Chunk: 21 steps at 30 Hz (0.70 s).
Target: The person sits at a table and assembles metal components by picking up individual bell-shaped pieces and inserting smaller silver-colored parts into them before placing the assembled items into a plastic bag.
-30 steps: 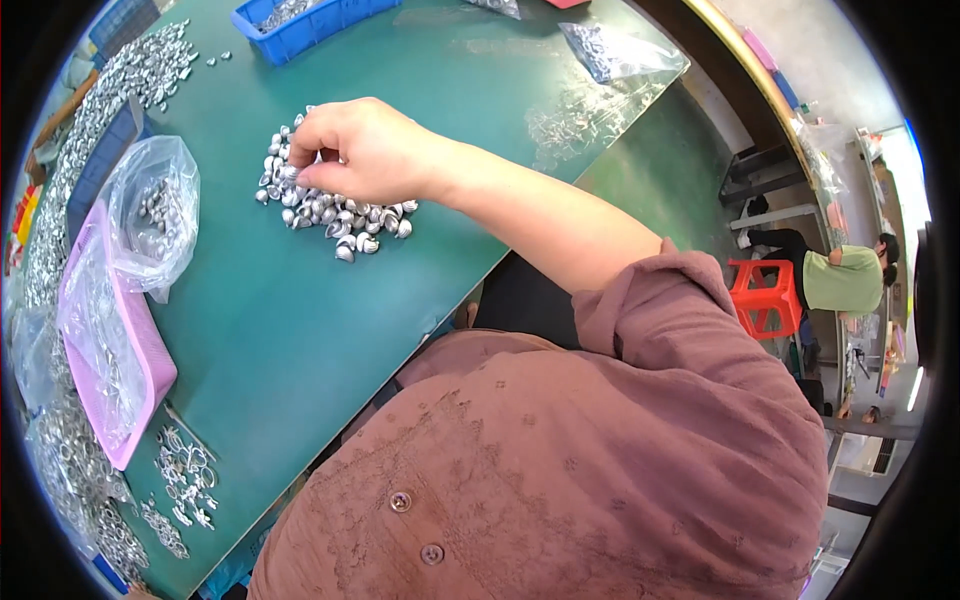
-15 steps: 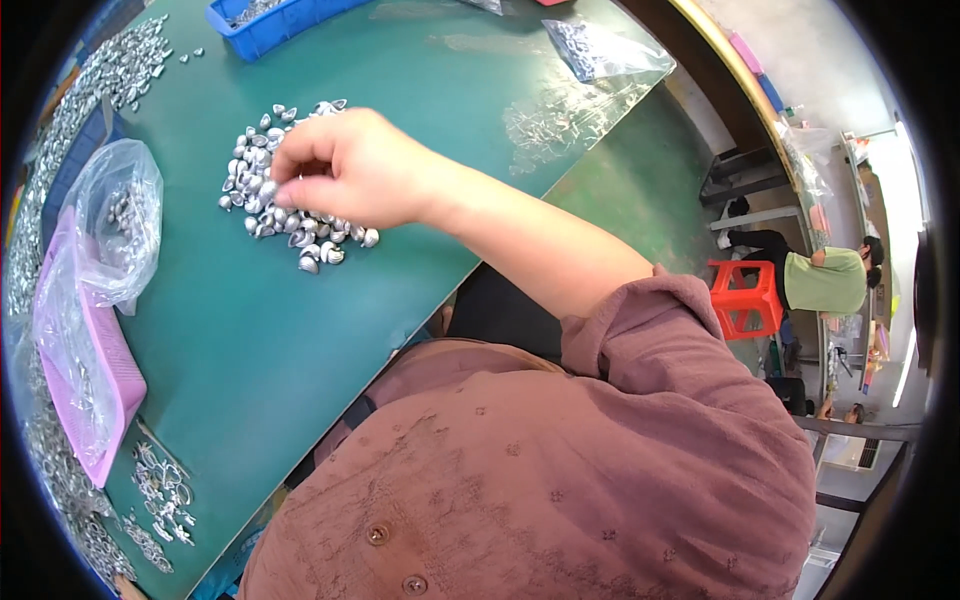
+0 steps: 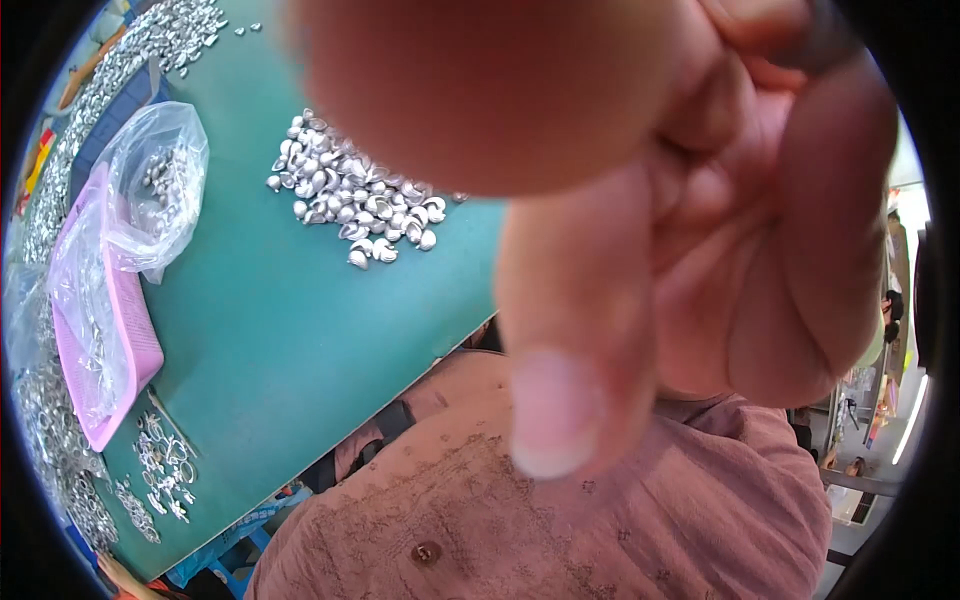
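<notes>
My right hand [image 3: 690, 240] is raised very close to the camera and covers much of the upper middle and right. Its thumb points down, and one finger above is blurred large. These two are apart with nothing seen between them; the other fingers curl in at the right. Left of the hand, a heap of small silvery, hollow, shell-like metal pieces [image 3: 360, 195] lies on the green tabletop [image 3: 300, 330]. The hand partly hides the heap's right end. My left hand is out of the picture.
At left, a clear plastic bag [image 3: 185, 215] with small metal pieces overlaps a pink basket [image 3: 145, 340], beside a blue bin [image 3: 120, 125]. Metal parts [image 3: 180, 35] pile along the far left edge. Loose ring-like pieces [image 3: 165, 455] lie nearer. Another person's hand [image 3: 125, 575] shows lower left.
My right hand has left the heap of metal pieces and come up close to the camera. The view has shifted, so the table things appear farther right.
</notes>
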Tool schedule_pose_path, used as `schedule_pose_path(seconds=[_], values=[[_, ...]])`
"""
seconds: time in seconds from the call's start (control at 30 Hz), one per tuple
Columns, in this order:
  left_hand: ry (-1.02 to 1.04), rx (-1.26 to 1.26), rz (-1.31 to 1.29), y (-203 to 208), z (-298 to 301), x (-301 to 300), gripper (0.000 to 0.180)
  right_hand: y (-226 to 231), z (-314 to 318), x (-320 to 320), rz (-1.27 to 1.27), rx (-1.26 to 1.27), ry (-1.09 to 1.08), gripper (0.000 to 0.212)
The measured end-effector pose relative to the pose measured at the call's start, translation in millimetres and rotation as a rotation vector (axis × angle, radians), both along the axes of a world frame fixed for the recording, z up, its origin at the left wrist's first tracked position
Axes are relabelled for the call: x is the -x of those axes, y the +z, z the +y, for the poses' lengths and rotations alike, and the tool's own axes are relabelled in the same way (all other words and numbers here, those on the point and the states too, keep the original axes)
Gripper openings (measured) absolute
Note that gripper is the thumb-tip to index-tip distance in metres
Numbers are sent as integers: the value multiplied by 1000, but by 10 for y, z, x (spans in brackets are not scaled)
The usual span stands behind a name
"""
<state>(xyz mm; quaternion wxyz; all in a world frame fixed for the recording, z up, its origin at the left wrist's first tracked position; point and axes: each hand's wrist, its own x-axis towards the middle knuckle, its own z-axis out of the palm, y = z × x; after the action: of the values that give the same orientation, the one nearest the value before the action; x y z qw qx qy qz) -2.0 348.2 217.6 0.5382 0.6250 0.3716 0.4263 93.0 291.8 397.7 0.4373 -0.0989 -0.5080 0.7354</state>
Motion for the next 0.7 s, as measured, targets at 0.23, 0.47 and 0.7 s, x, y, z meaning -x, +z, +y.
schedule_pose_path(seconds=[0.23,0.47,0.7], values=[[-7,6,17,-78,-111,13,33,-87,106,59,-86,-50,-171,27],[2,10,2,-82,-98,14,33,-349,175,59,-89,-126,-216,21],[3,-4,-38,-20,-143,99,33,-417,297,5,-168,-127,-206,14]])
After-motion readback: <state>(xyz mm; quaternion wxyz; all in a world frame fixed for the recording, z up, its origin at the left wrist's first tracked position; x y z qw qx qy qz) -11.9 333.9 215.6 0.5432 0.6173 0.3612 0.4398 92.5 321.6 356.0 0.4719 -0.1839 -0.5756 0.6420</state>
